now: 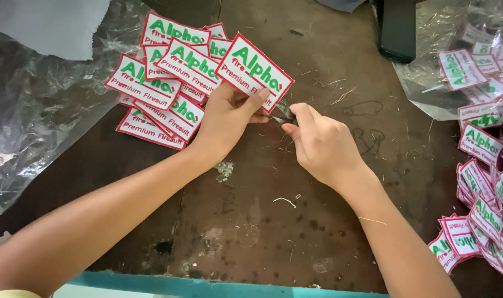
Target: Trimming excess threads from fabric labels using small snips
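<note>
Now the left hand (226, 118) pinches a white patch (254, 72), red-bordered with green and red lettering. The right hand (320, 144) grips small snips (281, 115) at its edge.

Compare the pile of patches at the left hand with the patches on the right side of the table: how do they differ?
The left pile is fanned out flat on the bare brown table; the right patches lie in tighter, overlapping stacks. The left pile is beside the left hand, which holds one patch that the right hand trims with a small tool; the right patches are untouched, and some lie on a clear plastic bag. Both are white rectangles with red borders and green and red lettering.
</note>
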